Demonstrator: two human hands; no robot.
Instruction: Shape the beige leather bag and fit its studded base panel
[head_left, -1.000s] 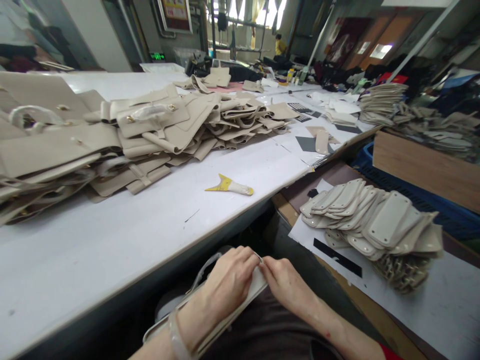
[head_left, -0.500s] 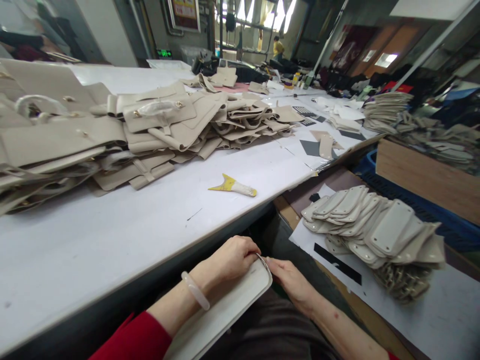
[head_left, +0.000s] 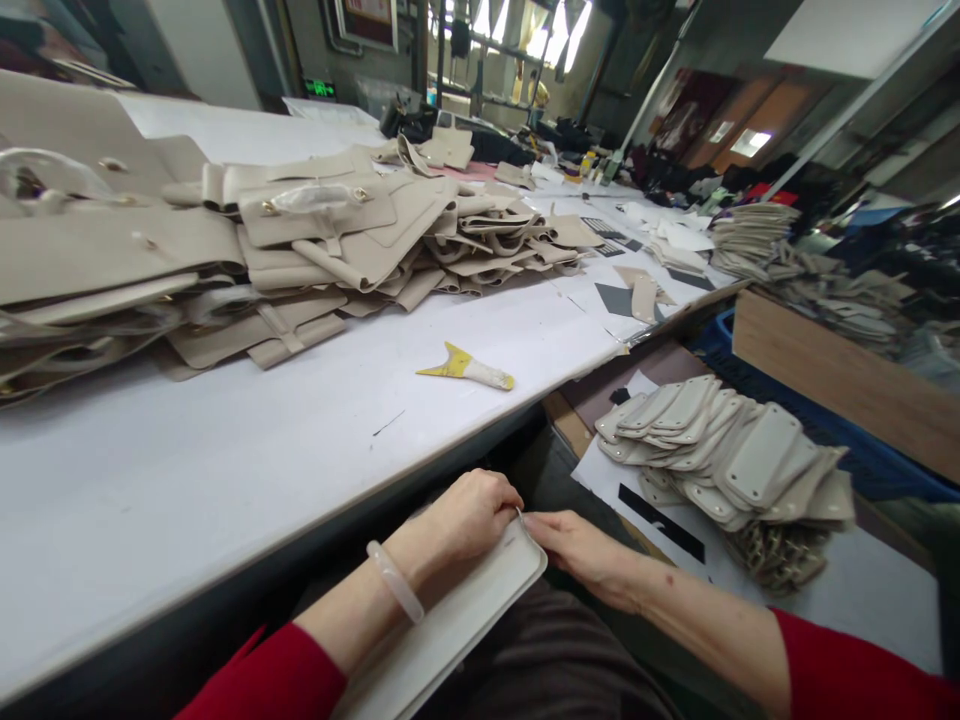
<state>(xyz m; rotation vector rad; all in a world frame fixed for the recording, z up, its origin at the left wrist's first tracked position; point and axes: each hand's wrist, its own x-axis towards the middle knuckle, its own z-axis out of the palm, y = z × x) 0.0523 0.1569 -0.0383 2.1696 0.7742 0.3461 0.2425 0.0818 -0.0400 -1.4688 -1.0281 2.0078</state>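
Head view: pale panel [head_left: 450,625] lies across the lap. Left hand [head_left: 472,515] and right hand [head_left: 581,550] meet at its far rounded corner, fingertips closed on the edge. Beyond the grip is a white table [head_left: 225,480] with a yellow scraper [head_left: 465,370]. Stacked tabs [head_left: 735,450] lie to its right.

Looks like a bag-making workshop – the long white work table [head_left: 225,470] is heaped with beige cut bag panels [head_left: 322,240], some with metal studs and handles. More stacks of rounded tabs [head_left: 735,450] and piled pieces [head_left: 750,235] sit on side benches – factory floor stuff, with clutter all the way back.
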